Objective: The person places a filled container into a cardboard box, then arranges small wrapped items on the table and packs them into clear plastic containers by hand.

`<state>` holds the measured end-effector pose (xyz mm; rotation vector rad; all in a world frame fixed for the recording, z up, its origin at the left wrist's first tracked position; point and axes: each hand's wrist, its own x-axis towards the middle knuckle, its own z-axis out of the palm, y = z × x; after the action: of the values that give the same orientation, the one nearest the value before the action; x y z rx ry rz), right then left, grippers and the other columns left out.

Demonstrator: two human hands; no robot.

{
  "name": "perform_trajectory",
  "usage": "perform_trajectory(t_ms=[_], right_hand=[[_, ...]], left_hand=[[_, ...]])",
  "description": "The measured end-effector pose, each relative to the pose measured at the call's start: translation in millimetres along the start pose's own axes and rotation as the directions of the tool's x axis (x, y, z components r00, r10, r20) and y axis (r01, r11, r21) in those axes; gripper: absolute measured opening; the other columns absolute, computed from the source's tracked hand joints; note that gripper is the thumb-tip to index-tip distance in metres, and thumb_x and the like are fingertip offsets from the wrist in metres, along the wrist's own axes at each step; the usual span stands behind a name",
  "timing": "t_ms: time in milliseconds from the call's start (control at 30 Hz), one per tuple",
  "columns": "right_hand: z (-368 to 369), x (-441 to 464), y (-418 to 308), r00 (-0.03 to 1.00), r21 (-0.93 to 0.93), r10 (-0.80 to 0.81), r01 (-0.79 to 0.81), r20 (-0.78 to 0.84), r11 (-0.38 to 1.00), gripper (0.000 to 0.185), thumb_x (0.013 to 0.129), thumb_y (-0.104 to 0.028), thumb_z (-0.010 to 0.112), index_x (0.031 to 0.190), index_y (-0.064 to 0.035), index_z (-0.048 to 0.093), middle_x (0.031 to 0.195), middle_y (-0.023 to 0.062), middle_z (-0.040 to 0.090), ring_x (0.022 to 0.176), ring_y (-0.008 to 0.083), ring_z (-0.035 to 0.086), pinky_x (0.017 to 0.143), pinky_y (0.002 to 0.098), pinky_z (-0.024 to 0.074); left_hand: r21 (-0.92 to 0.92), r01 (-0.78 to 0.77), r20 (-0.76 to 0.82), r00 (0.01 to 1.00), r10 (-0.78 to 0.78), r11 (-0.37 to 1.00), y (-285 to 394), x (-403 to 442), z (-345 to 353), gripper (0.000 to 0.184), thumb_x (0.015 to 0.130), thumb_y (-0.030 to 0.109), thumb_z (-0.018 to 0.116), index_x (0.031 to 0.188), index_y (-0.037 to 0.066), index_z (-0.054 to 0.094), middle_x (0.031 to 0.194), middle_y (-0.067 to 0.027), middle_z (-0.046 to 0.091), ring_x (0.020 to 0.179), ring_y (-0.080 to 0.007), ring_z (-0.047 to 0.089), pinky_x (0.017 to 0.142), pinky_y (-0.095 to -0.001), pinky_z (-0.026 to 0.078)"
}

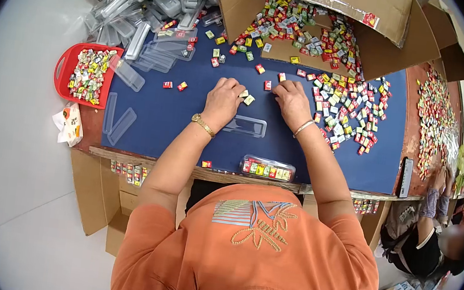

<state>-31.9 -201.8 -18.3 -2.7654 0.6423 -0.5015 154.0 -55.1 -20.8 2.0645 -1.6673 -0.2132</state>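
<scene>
My left hand (224, 99), with a watch on the wrist, has its fingers curled at a small pale yellow-green box (244, 93); a second yellow-green box (249, 100) lies right beside it. My right hand (294, 103), wearing a bangle, is curled with its fingertips together and pointing down; what they hold, if anything, is hidden. Close to those fingertips are a small red box (268, 85) and a red-and-white one (282, 77). Between my forearms lies an open clear plastic case (246, 126). A filled clear case (267, 168) with a row of small boxes sits at the table's front edge.
Loose small boxes (346, 109) spread on the right, below a tipped cardboard box (389, 48) spilling more. Clear plastic cases (165, 3) pile up at back left. A red basket (106, 82) of small boxes stands left. Another person (427, 242) works at far right.
</scene>
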Motion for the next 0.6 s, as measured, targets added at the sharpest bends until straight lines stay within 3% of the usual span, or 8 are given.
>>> perform_trajectory(t_ms=[100, 167, 233, 367, 433, 467, 533, 600], right_hand=[[2.5, 0.5, -11.3, 0.998, -0.029, 0.041, -0.039, 0.056, 0.999, 0.017, 0.084, -0.011, 0.073, 0.100, -0.0079, 0.068, 0.104, 0.0099, 0.065, 0.098, 0.0329, 0.065, 0.086, 0.0405, 0.0542], [0.1, 2.2, -26.4, 0.962, -0.038, 0.205, -0.202, 0.179, 0.979, 0.017, 0.085, -0.015, 0.073, 0.099, -0.0086, 0.067, 0.103, 0.0138, 0.065, 0.092, 0.0349, 0.067, 0.080, 0.0440, 0.0567], [5.5, 4.6, -31.4, 0.959, 0.012, 0.226, -0.231, 0.173, 0.973, 0.018, 0.085, -0.017, 0.073, 0.099, -0.0078, 0.067, 0.102, 0.0157, 0.065, 0.089, 0.0371, 0.068, 0.078, 0.0457, 0.0569], [25.7, 4.3, -28.4, 0.959, 0.139, 0.215, -0.242, 0.184, 0.960, 0.023, 0.086, -0.021, 0.074, 0.101, -0.0050, 0.067, 0.104, 0.0173, 0.065, 0.086, 0.0395, 0.068, 0.075, 0.0476, 0.0565], [18.3, 12.1, -30.4, 0.948, 0.109, 0.248, -0.273, 0.201, 0.956, 0.023, 0.085, -0.019, 0.075, 0.102, -0.0054, 0.067, 0.106, 0.0161, 0.066, 0.089, 0.0384, 0.068, 0.077, 0.0463, 0.0567], [13.9, 16.6, -31.2, 0.934, 0.078, 0.282, -0.305, 0.218, 0.949, 0.023, 0.084, -0.018, 0.075, 0.103, -0.0058, 0.068, 0.107, 0.0150, 0.066, 0.091, 0.0373, 0.068, 0.079, 0.0449, 0.0568], [2.7, 24.3, -31.0, 0.965, 0.027, 0.233, -0.238, 0.123, 0.971, 0.018, 0.085, -0.016, 0.073, 0.100, -0.0069, 0.068, 0.107, 0.0136, 0.066, 0.096, 0.0353, 0.067, 0.080, 0.0440, 0.0568], [9.6, 28.3, -17.4, 0.994, -0.015, 0.107, -0.107, -0.002, 0.994, 0.009, 0.086, -0.012, 0.069, 0.094, -0.0090, 0.068, 0.104, 0.0093, 0.066, 0.105, 0.0301, 0.064, 0.084, 0.0418, 0.0559]], left_hand=[[0.043, 0.026, 0.003, 1.000, -0.026, 0.999, 7.0, -6.3, -0.1, 0.027, 0.082, 0.012, 0.075, 0.108, 0.008, 0.070, 0.106, -0.0060, 0.063, 0.103, -0.0280, 0.060, 0.088, -0.0397, 0.054], [0.057, 0.045, -0.007, 0.999, -0.044, 0.997, 14.2, -10.7, 3.4, 0.026, 0.081, 0.012, 0.075, 0.106, 0.007, 0.070, 0.104, -0.0065, 0.062, 0.101, -0.0285, 0.060, 0.088, -0.0399, 0.054], [-0.072, 0.054, -0.195, 0.978, -0.067, 0.996, 21.4, -13.5, 8.1, 0.025, 0.080, 0.014, 0.078, 0.103, 0.007, 0.071, 0.101, -0.0070, 0.063, 0.101, -0.0287, 0.062, 0.088, -0.0396, 0.053], [-0.022, -0.017, -0.106, 0.994, 0.014, 1.000, 16.5, -14.2, 17.9, 0.027, 0.080, 0.016, 0.079, 0.104, 0.006, 0.071, 0.102, -0.0079, 0.063, 0.102, -0.0294, 0.062, 0.087, -0.0406, 0.054], [0.012, 0.155, -0.030, 0.988, -0.154, 0.988, 19.5, -14.1, 14.2, 0.029, 0.081, 0.016, 0.079, 0.107, 0.006, 0.071, 0.103, -0.0075, 0.064, 0.101, -0.0288, 0.063, 0.087, -0.0406, 0.054], [0.014, 0.156, -0.033, 0.987, -0.156, 0.988, 20.2, -14.3, 10.8, 0.029, 0.081, 0.016, 0.079, 0.107, 0.006, 0.071, 0.103, -0.0075, 0.064, 0.101, -0.0288, 0.063, 0.087, -0.0406, 0.054], [0.038, 0.294, 0.042, 0.954, -0.296, 0.955, 21.5, -14.5, 2.3, 0.030, 0.081, 0.017, 0.079, 0.107, 0.006, 0.072, 0.102, -0.0065, 0.064, 0.100, -0.0272, 0.063, 0.086, -0.0391, 0.054], [0.011, 0.217, -0.050, 0.975, -0.216, 0.976, 15.2, -17.1, 1.0, 0.028, 0.080, 0.018, 0.079, 0.105, 0.007, 0.072, 0.103, -0.0067, 0.064, 0.099, -0.0277, 0.063, 0.085, -0.0391, 0.055]])
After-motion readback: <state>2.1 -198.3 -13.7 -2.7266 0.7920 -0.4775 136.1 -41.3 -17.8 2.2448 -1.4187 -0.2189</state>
